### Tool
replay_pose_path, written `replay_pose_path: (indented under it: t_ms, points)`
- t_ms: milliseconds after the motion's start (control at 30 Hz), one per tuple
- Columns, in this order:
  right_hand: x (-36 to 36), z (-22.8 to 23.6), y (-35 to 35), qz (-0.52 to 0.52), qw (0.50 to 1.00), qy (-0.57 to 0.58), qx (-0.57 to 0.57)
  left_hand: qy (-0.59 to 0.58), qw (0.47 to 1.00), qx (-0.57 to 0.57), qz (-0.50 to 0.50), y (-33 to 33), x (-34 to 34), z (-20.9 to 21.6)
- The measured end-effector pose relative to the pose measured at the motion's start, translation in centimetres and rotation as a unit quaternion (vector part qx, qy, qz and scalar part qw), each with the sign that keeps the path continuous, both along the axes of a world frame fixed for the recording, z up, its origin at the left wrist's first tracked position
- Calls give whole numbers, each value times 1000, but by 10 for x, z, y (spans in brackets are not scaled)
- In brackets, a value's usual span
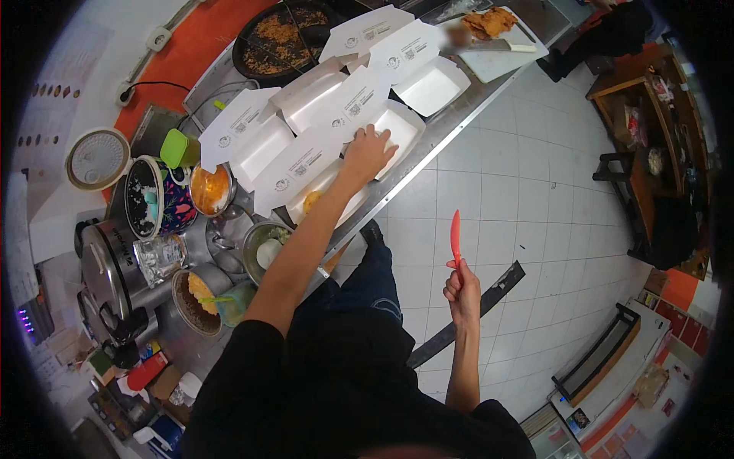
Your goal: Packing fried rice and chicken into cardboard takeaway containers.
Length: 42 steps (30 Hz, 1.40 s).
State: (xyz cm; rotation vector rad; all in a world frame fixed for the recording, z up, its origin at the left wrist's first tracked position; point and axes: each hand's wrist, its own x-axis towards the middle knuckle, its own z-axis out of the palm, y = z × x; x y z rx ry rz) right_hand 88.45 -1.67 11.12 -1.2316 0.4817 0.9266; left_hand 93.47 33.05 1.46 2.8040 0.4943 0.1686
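My left hand (368,155) reaches over the counter to a white takeaway box (399,126), its fingers bent over the near part of the box and the lid beside it. Exactly where the fingertips press is partly hidden. Under my left forearm, another open box (353,205) holds a small yellow-orange piece of food (312,200). My right hand (462,292) is closed round the handle of a red knife (456,233), held blade up above the floor, apart from the counter. More open white boxes (262,145) stand around, lids raised.
A dark pan (279,38) with browned food stands at the back. Fried pieces (489,23) and a knife (501,47) lie on a white cutting board (489,67). Pots and bowls (212,190) crowd the left. Another person (612,38) stands at far right.
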Motion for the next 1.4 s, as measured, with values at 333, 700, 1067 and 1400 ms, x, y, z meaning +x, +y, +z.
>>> replay_pose_path:
  t_ms: [333, 700, 1067, 1400]
  points:
    - [17, 19, 45, 37, 997, -63, 11, -259, 923, -224, 176, 12, -105, 98]
    - [-190, 91, 252, 470, 666, -573, 84, -690, 294, -566, 341, 42, -461, 179]
    - [-415, 72, 334, 513, 441, -734, 65, -798, 110, -463, 370, 23, -657, 134]
    - [-459, 20, 391, 594, 220, -761, -141, -773, 211, -343, 490, 52, -717, 57]
